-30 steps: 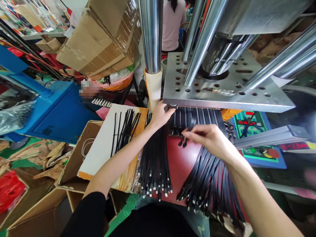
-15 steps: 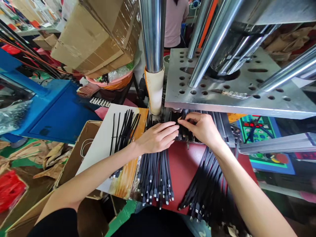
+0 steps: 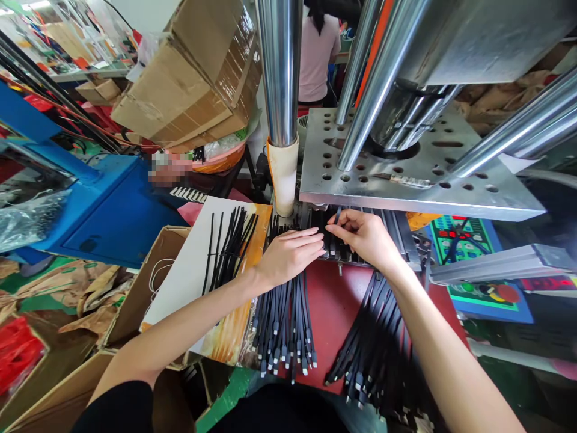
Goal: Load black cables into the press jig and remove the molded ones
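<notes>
My left hand (image 3: 293, 255) lies palm down with its fingers stretched out, over the upper part of a bundle of black cables (image 3: 283, 325) with light metal plug ends. Its fingertips reach the left side of the dark metal mould (image 3: 396, 237) under the press plate. My right hand (image 3: 363, 234) is closed in a pinch at the mould, and a short length of black cable (image 3: 338, 215) stands up from its thumb and forefinger. Below the right wrist hangs a second bundle of black cables (image 3: 365, 337). The left palm hides part of the first bundle.
Close above the hands is the perforated steel plate (image 3: 419, 195) with upright steel columns (image 3: 279, 72). More black cables (image 3: 232, 240) lie on a white board (image 3: 180, 288) at left. A control panel (image 3: 469, 240) stands right; cardboard boxes (image 3: 171, 90) and a seated person (image 3: 318, 60) are behind.
The view has tilted slightly upward and shifted. My right fingers have risen slightly from the mould with the black cable showing upright in them. My left hand stays nearly in place.
</notes>
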The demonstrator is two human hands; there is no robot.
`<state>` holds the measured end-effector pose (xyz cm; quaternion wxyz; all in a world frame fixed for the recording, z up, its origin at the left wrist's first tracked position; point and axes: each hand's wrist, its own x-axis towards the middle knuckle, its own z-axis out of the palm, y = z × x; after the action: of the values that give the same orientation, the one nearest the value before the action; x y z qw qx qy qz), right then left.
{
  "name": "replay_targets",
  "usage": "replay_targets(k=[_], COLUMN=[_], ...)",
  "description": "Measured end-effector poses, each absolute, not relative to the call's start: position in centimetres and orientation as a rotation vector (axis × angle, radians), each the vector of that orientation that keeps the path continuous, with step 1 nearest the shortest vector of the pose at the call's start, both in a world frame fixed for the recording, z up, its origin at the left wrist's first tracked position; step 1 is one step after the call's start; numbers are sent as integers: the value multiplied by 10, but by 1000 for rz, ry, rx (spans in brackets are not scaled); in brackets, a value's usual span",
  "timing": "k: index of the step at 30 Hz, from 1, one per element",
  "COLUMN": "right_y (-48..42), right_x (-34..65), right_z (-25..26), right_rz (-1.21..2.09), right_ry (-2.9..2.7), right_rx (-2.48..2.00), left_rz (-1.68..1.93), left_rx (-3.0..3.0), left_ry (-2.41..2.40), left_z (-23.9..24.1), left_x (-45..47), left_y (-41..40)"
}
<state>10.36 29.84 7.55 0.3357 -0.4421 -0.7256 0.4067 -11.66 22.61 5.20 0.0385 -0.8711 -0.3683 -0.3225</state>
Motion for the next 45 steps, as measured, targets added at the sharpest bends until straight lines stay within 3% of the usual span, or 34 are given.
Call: replay_targets(k=[9, 15, 20, 25, 40, 45], right_y=[300, 298, 255, 244, 331, 260], right_x=[102, 100, 111, 100, 76, 102], right_z=[75, 69, 73, 86, 91, 97], right_rz=[1023, 836, 344, -106, 136, 138], right_ry=[-1940, -1937, -2150, -2552, -2320, -2225], right_rx=[-1108, -1195, -1306, -1564, -1430, -1416], left_rz=[-564, -357, -123, -132, -494, -616], left_rx=[-2764, -2673, -2652, -2804, -2737, -2586], left_ry=[-1025, -1266, -1410, -1483, -1539, -1695], left_z=[54, 53, 67, 84, 81, 79], left_x=[-124, -102, -90, -94, -99, -107], left_y=[223, 202, 189, 210, 329, 268])
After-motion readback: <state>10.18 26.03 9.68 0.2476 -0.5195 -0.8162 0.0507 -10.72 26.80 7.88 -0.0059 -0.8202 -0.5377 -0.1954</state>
